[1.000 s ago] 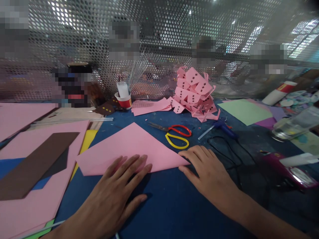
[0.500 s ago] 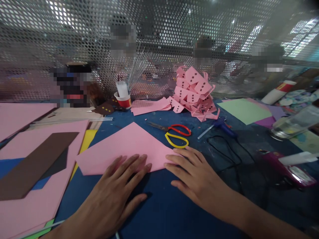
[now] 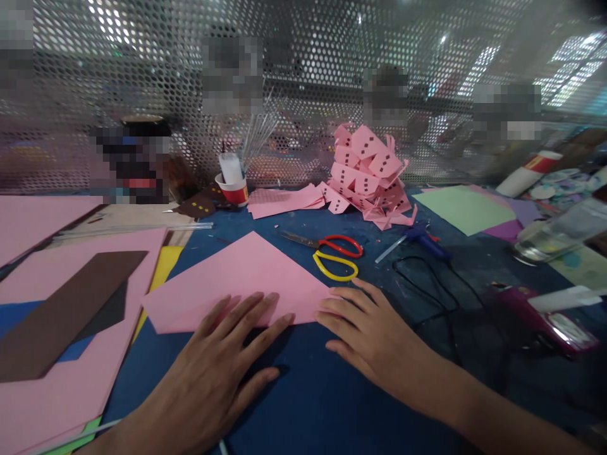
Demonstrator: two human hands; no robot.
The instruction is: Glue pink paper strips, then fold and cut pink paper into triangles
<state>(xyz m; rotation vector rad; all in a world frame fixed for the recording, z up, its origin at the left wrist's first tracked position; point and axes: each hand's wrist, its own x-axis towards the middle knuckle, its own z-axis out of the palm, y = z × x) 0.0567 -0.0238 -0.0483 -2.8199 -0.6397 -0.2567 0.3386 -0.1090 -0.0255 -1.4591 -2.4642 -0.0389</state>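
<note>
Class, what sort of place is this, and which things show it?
Probably a craft workshop: pink paper, scissors and a glue gun lie on a blue table.

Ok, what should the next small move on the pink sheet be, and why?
I'd probably press the right hand outward along the near edge of the pink sheet, using the left hand as anchor: its fingers spread across that edge, while the right fingertips lie at the sheet's right end.
</note>
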